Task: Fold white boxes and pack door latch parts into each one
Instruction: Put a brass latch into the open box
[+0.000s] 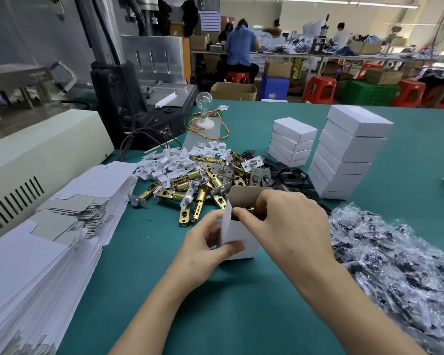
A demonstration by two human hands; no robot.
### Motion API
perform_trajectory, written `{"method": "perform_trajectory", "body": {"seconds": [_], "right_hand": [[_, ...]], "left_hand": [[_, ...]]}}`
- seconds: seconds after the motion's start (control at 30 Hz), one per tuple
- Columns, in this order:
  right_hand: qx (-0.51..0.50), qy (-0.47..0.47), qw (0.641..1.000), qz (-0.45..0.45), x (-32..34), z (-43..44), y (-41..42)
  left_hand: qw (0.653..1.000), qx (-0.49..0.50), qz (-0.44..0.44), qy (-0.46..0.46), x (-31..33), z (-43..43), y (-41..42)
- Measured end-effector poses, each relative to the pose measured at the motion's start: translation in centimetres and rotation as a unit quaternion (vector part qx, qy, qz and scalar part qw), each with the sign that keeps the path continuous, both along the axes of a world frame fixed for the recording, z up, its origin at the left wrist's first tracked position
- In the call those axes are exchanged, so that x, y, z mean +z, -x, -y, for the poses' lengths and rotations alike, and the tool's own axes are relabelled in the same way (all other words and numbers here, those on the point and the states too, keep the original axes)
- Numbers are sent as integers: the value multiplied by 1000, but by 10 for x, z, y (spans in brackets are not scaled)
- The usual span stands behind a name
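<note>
Two hands work at an open white box on a green worktop, seen from the head camera.

The left hand (pixel 205 243) pinches the near wall of the white box (pixel 237 238), which stands upright between the hands. The right hand (pixel 289 226) curls over its open top, fingers round a brass latch (pixel 251 210) inside. Just beyond lies a pile of latch parts (pixel 198 185). Flat box blanks (pixel 49 226) crowd the left hand's side and bagged parts (pixel 395 252) the right. Open worktop (pixel 215 303) lies between the forearms.

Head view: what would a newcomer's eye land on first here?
The open white box at centre, gripped by the left hand while the right hand holds a brass latch in its mouth. Behind it, the heap of brass latches; to the right, two stacks of closed boxes.
</note>
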State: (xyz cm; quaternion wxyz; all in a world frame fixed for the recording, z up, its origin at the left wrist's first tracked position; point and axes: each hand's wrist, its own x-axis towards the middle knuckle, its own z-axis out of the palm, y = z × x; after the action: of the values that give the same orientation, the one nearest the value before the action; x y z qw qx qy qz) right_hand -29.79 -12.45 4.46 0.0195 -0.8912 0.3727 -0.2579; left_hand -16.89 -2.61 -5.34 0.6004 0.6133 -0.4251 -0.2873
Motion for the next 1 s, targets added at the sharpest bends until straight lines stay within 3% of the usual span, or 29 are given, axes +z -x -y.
{"method": "perform_trajectory", "body": {"seconds": [0.27,0.57,0.7,0.83,1.0], "right_hand": [[10,-5,993,-116,17,2,2],[149,-3,988,-44,57,6,-25],[196,14,975,-106,66,11,-85],[272,16,938,-213,57,17,-154],[272,11,919,-286,24,11,-219]], "left_hand": [[999,-1,-30,10,-1,-1,0],[999,-2,-35,-26,-2,2,3],[999,6,-33,-41,-9,5,3],[998,11,-35,-57,-7,5,2],[998,-12,-4,-66,-6,4,-2]]}}
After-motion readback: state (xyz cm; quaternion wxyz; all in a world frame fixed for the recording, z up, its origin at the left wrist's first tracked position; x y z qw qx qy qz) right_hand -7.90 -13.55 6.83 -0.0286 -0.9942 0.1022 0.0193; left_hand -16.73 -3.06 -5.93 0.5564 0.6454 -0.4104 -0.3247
